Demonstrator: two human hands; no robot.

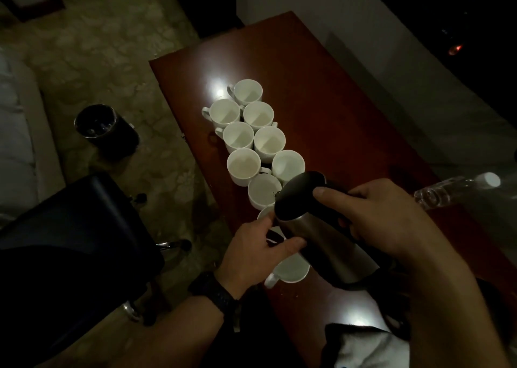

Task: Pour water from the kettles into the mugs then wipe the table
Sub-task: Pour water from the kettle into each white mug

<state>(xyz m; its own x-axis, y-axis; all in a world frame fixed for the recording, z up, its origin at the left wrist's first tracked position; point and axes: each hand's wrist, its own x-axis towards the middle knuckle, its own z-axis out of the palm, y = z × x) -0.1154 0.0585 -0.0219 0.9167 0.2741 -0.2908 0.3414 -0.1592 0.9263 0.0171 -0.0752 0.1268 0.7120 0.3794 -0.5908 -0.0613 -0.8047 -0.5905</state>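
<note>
The right hand [386, 216] is wrapped tight round the handle of the kettle [316, 241], thumb laid across the black lid. The kettle hangs tilted above the table [321, 102], its spout pointing away from the grip and down.

Just beyond the spout sits one mug [263, 193], and past it the other mugs [242, 137] stand packed in two rows running away from the hand. A rim [264, 213] peeks out right under the kettle's front. On the wrist side of the grip, a low mug [292, 272] stands beneath the steel body.

The left hand [257, 250] comes in opposite the grip, thumb against the kettle's steel side and fingers curled near the hidden rim. Whether it holds the kettle or that mug I cannot tell in this dim light.

Behind the gripping arm lies a cloth [363, 348]. A bottle [447, 193] lies outboard of the knuckles.
</note>
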